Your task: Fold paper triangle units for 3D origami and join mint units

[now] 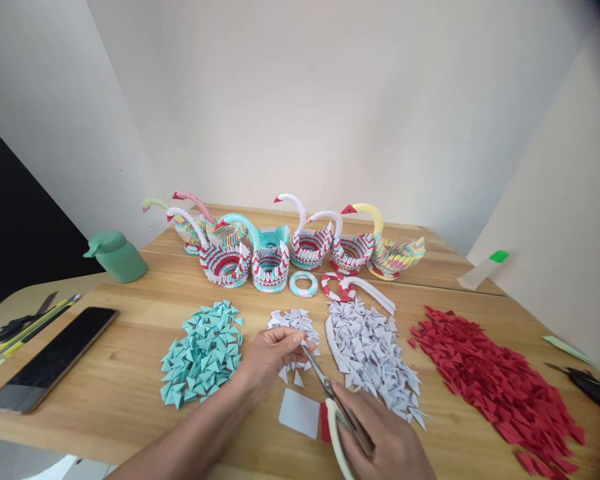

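Scissor tips at my pinched fingers, whole swans behind, loose pieces all round

My left hand pinches thumb to finger; I can't tell what's between them. My right hand is wrapped round the scissors, whose blades reach those fingertips. Below lie a white sheet and a red one.

Beyond, I have assembled swans standing, but a teal-white ring, a red-white ring and a white curved neck lie unjoined. White pieces crowd my right hand; teal ones lie left, red ones right. A strip of wood separates the teal heap from my phone, near the table's left edge.
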Tool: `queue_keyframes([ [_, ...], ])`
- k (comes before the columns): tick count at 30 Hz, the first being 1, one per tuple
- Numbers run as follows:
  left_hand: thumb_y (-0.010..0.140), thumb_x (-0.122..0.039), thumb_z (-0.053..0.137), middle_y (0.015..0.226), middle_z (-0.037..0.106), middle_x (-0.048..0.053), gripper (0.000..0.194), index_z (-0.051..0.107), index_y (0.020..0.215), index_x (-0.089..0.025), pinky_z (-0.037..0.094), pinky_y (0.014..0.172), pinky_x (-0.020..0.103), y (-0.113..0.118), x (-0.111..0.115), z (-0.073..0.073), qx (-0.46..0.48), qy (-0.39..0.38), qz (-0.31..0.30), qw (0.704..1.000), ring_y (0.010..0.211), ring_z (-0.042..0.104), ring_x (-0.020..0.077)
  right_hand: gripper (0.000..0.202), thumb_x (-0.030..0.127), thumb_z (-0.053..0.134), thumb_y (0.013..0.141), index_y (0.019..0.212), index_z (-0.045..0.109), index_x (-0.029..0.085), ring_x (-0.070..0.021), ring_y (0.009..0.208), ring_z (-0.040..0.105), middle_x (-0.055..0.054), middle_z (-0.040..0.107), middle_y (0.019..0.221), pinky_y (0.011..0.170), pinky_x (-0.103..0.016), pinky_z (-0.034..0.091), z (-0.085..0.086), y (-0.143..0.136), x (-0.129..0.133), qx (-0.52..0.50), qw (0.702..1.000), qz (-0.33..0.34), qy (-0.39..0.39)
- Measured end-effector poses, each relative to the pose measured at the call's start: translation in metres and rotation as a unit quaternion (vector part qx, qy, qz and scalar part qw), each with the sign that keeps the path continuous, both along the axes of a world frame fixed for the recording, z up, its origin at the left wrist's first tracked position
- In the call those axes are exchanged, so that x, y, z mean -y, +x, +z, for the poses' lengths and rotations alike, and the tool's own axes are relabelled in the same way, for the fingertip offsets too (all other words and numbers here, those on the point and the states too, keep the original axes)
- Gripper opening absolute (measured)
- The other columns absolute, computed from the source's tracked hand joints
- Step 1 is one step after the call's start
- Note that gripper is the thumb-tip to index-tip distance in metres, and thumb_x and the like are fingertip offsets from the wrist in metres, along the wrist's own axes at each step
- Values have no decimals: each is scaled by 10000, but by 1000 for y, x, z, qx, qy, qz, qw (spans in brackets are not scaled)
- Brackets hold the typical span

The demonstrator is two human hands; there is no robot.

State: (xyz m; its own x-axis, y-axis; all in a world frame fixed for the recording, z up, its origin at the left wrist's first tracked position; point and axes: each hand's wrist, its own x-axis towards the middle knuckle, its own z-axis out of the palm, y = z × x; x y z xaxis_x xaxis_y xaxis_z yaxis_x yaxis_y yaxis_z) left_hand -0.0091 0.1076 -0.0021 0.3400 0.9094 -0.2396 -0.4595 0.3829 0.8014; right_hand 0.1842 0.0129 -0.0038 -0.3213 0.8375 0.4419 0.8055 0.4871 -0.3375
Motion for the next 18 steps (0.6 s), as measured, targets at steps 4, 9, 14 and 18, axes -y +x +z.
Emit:
queue_keyframes([
  [4, 601, -399, 835, 760, 731, 113, 357, 710, 732, -91, 500, 678, 311, -1, 0, 4, -5, -1, 15, 1000, 676, 649, 189, 341, 174, 443, 896, 1182, 623, 133, -193, 723, 704, -112, 718, 872, 627, -259, 583, 2, -4, -3, 32, 999, 6, 25],
  [9, 605, -375, 841, 766, 727, 93, 344, 706, 760, -100, 498, 707, 298, -2, 0, 7, 30, -22, 28, 999, 700, 656, 177, 353, 184, 447, 913, 1234, 594, 159, -180, 758, 709, -98, 723, 895, 661, -236, 578, 12, 1, -2, 29, 999, 33, 19],
  [14, 626, -366, 835, 770, 738, 93, 332, 703, 770, -97, 501, 715, 269, -4, -2, 6, 53, -40, 20, 998, 680, 670, 156, 382, 315, 569, 864, 1232, 581, 212, -214, 861, 728, -79, 730, 1058, 709, -246, 595, 4, 57, 11, 57, 997, -51, 22],
  [18, 632, -364, 832, 761, 744, 95, 323, 704, 764, -99, 518, 716, 271, -4, -2, 5, 56, -43, 20, 997, 684, 682, 164, 379, 440, 633, 781, 1090, 671, 224, -253, 656, 741, -72, 768, 909, 438, -261, 554, -13, 125, 23, 21, 973, -231, 15],
])
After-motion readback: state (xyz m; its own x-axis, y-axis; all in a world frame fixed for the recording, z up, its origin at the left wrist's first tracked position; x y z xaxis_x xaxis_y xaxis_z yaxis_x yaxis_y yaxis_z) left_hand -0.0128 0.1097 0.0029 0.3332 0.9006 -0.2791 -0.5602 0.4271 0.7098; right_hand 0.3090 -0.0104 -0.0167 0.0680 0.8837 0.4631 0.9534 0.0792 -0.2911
